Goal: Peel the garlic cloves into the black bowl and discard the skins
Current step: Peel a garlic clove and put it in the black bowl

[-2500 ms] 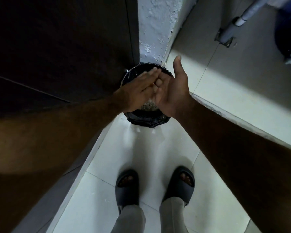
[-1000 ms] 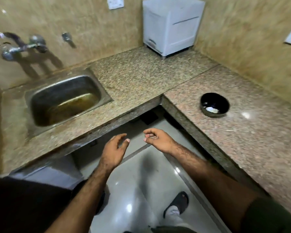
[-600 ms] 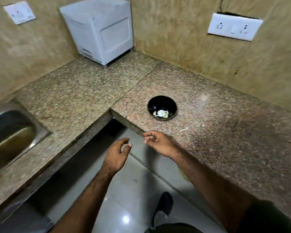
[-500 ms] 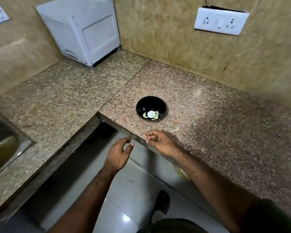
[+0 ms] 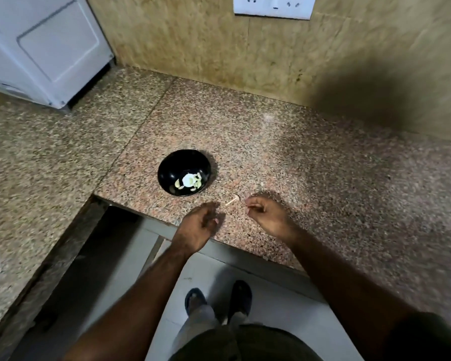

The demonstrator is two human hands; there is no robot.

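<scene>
Standing at the inner corner of the granite surface (image 5: 310, 178), the person holds both hands low over its front edge. The left hand (image 5: 197, 229) hangs with fingers loosely curled, grasping nothing. The right hand (image 5: 267, 213) has fingertips drawn together beside a pale stem scrap (image 5: 232, 200) on the stone; whether it pinches anything cannot be told. The black bowl (image 5: 184, 171) sits just ahead of the left hand, set back from the edge, with peeled garlic cloves (image 5: 189, 181) pooled in its base. Likely step: clearing the last scraps. Open stone lies right of the bowl; a white appliance (image 5: 44, 48) stands well apart at the far left, a wall socket (image 5: 272, 6) above.
</scene>
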